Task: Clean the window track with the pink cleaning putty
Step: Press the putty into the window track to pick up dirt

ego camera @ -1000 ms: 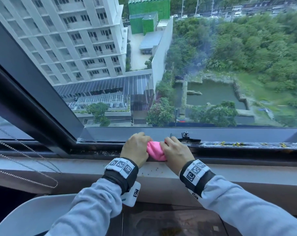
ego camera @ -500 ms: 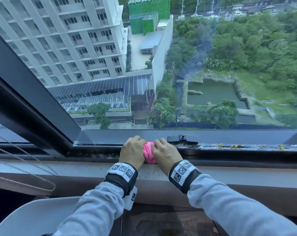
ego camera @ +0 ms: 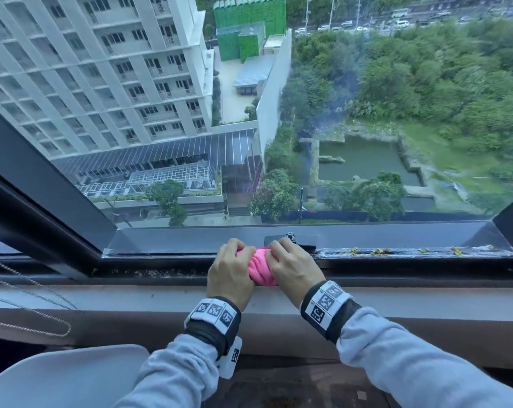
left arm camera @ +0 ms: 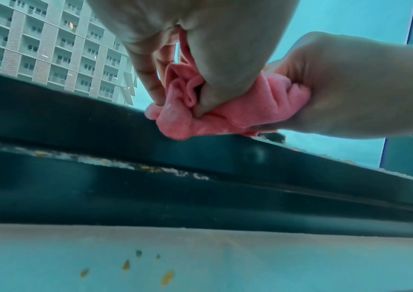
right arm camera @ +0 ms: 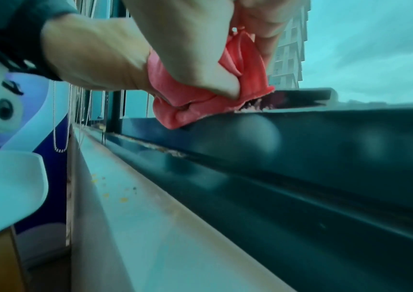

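On the dark window track (ego camera: 396,254), just left of its latch (ego camera: 290,239), the pink cleaning putty (ego camera: 261,267) lies lengthwise along the rail, left hand (ego camera: 230,275) and right hand (ego camera: 293,267) fingers pinching its ends. Rightward, yellow debris (ego camera: 378,251) dots open track up to the frame corner.

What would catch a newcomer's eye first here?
The pink putty, bunched between the left hand and right hand on the dark window track at centre. Next, yellow crumbs along the ledge to the right, and the steep drop past the tower outside.
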